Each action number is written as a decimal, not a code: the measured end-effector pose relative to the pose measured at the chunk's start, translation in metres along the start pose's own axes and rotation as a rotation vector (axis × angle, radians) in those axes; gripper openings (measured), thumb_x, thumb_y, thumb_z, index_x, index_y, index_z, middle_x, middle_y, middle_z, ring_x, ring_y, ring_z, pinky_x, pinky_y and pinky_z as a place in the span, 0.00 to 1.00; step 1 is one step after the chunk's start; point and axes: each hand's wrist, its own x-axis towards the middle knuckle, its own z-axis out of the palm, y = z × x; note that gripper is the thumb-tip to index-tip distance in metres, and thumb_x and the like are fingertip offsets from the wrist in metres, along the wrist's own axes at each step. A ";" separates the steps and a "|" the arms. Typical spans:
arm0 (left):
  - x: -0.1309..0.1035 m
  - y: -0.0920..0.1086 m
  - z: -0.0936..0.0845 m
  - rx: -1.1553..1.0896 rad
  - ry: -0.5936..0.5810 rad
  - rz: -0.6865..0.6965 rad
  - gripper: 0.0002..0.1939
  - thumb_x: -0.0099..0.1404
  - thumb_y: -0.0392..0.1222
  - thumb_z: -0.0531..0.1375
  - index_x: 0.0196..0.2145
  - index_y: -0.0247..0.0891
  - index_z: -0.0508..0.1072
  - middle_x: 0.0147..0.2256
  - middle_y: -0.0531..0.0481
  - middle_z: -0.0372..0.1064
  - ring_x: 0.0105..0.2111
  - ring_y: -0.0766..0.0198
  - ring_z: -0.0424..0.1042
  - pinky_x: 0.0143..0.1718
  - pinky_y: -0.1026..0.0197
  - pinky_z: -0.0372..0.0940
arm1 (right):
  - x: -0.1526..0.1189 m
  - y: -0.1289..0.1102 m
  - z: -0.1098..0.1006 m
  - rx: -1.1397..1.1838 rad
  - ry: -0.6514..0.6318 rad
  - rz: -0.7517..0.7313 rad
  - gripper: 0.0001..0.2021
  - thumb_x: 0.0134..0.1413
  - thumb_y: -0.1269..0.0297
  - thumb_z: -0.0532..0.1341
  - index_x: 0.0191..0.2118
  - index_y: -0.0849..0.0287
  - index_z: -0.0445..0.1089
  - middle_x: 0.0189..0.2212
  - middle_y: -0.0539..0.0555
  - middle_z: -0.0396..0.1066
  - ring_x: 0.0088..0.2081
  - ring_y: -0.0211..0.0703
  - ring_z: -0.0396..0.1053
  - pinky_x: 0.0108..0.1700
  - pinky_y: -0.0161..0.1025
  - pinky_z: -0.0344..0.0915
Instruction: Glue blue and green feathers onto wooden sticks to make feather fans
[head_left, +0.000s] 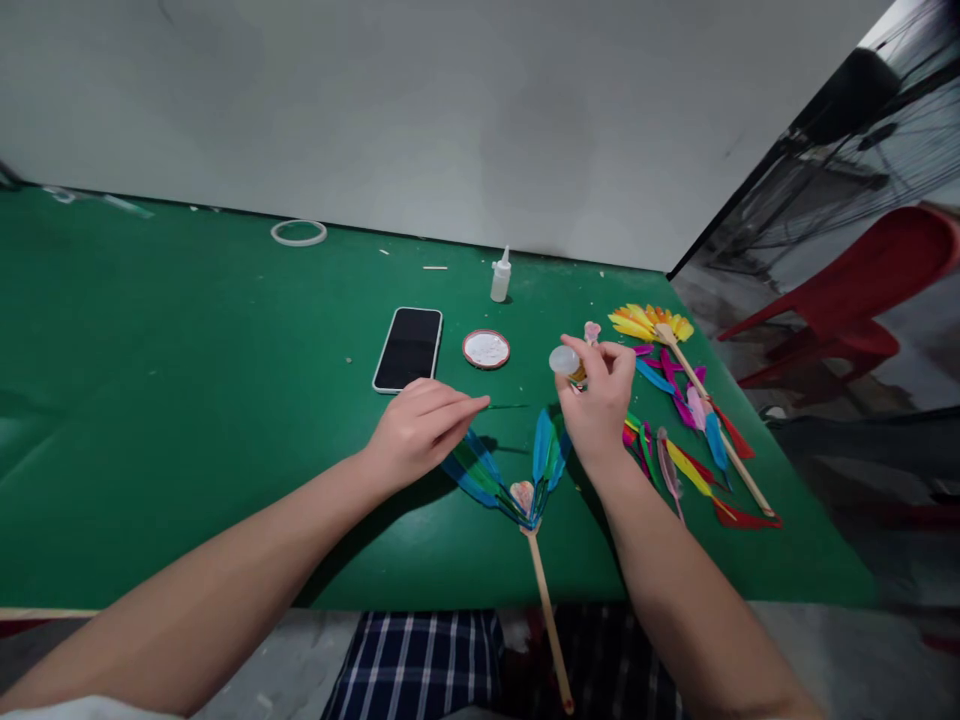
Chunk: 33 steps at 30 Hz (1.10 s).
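Note:
My left hand (420, 430) is closed in a pinch on a thin dark green stem (510, 406) that points right; whether it is a feather's quill I cannot tell. My right hand (600, 400) grips a small round container (564, 361) with a pale, translucent end and some yellow beside it. Below and between both hands lies a wooden stick (549, 610) with blue and green feathers (480, 470) fanned out at its head in two groups. A heart-shaped wooden piece (522, 496) sits between those groups. The stick's lower end reaches past the table edge.
Beyond my hands are a phone (409, 350), a round dish of white stuff (486, 349) and a small squeeze bottle (500, 277). At right lie a yellow feather fan (649, 323) on a stick and loose coloured feathers (686, 470). A white ring (298, 233) lies near the wall.

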 end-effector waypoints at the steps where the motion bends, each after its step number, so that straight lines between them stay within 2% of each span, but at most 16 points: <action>1: 0.000 0.000 0.000 0.000 -0.003 -0.001 0.14 0.59 0.30 0.56 0.44 0.36 0.69 0.33 0.48 0.72 0.32 0.65 0.69 0.35 0.59 0.63 | 0.000 -0.001 0.000 0.008 -0.003 0.000 0.17 0.47 0.72 0.57 0.45 0.53 0.68 0.35 0.53 0.53 0.38 0.40 0.59 0.43 0.42 0.63; 4: 0.000 0.000 0.000 0.007 -0.005 -0.001 0.14 0.59 0.31 0.56 0.44 0.37 0.69 0.33 0.48 0.72 0.32 0.65 0.69 0.35 0.59 0.63 | 0.000 -0.004 -0.001 0.045 -0.022 0.036 0.16 0.48 0.68 0.59 0.46 0.53 0.68 0.36 0.54 0.56 0.38 0.41 0.61 0.43 0.44 0.63; 6: 0.000 0.001 -0.001 0.013 0.001 -0.002 0.14 0.59 0.31 0.56 0.44 0.37 0.69 0.33 0.48 0.72 0.32 0.65 0.69 0.35 0.59 0.63 | 0.001 -0.005 -0.001 0.120 -0.026 0.130 0.17 0.45 0.63 0.61 0.45 0.54 0.68 0.36 0.54 0.60 0.39 0.42 0.62 0.44 0.44 0.63; 9: 0.002 0.002 -0.002 0.018 0.024 -0.002 0.13 0.59 0.31 0.56 0.43 0.37 0.69 0.32 0.48 0.72 0.32 0.66 0.69 0.35 0.60 0.63 | 0.003 -0.002 0.001 0.408 -0.044 0.400 0.19 0.40 0.57 0.64 0.42 0.56 0.69 0.37 0.53 0.65 0.38 0.42 0.65 0.41 0.42 0.63; 12: 0.002 0.002 -0.002 0.021 0.044 0.009 0.14 0.59 0.31 0.56 0.43 0.37 0.69 0.33 0.48 0.72 0.32 0.66 0.69 0.35 0.60 0.63 | 0.007 0.002 0.004 0.777 -0.038 0.705 0.18 0.38 0.54 0.64 0.37 0.57 0.68 0.31 0.50 0.67 0.32 0.36 0.65 0.34 0.36 0.63; 14: 0.001 0.003 0.000 0.022 0.030 0.021 0.15 0.59 0.30 0.56 0.44 0.36 0.68 0.33 0.48 0.72 0.33 0.66 0.69 0.36 0.60 0.63 | 0.010 0.002 0.004 0.946 -0.016 0.845 0.19 0.36 0.50 0.64 0.32 0.58 0.66 0.26 0.46 0.65 0.26 0.32 0.62 0.29 0.32 0.60; 16: 0.000 0.003 0.002 0.029 0.000 0.048 0.16 0.59 0.29 0.56 0.45 0.36 0.68 0.34 0.48 0.72 0.33 0.66 0.68 0.35 0.60 0.63 | 0.012 -0.001 0.002 1.067 -0.063 0.928 0.20 0.37 0.46 0.62 0.27 0.58 0.62 0.20 0.43 0.59 0.21 0.30 0.57 0.24 0.30 0.57; 20: 0.000 0.006 0.006 0.071 -0.048 0.152 0.14 0.59 0.30 0.56 0.44 0.36 0.68 0.32 0.49 0.72 0.32 0.67 0.68 0.36 0.60 0.63 | 0.015 -0.008 -0.003 1.178 -0.245 0.980 0.22 0.41 0.41 0.57 0.21 0.57 0.55 0.14 0.42 0.51 0.15 0.29 0.50 0.17 0.30 0.50; 24: 0.002 0.013 0.006 0.137 -0.093 0.243 0.12 0.60 0.31 0.56 0.42 0.37 0.69 0.33 0.49 0.73 0.33 0.65 0.69 0.37 0.59 0.62 | 0.012 -0.010 -0.005 1.143 -0.247 0.974 0.23 0.45 0.41 0.53 0.18 0.57 0.57 0.13 0.44 0.53 0.15 0.29 0.51 0.14 0.31 0.47; 27: 0.004 0.020 0.005 0.173 -0.079 0.294 0.11 0.60 0.31 0.55 0.41 0.37 0.70 0.33 0.50 0.73 0.33 0.66 0.70 0.39 0.59 0.62 | 0.009 -0.011 -0.002 1.125 -0.285 0.974 0.24 0.46 0.40 0.51 0.17 0.57 0.59 0.12 0.45 0.53 0.14 0.29 0.51 0.13 0.31 0.46; 33: 0.005 0.026 0.004 0.121 -0.043 0.289 0.12 0.61 0.32 0.55 0.42 0.40 0.69 0.33 0.51 0.73 0.34 0.66 0.70 0.40 0.58 0.62 | 0.004 -0.017 0.003 1.109 -0.349 0.974 0.26 0.45 0.37 0.50 0.15 0.57 0.60 0.11 0.45 0.52 0.14 0.30 0.51 0.13 0.30 0.45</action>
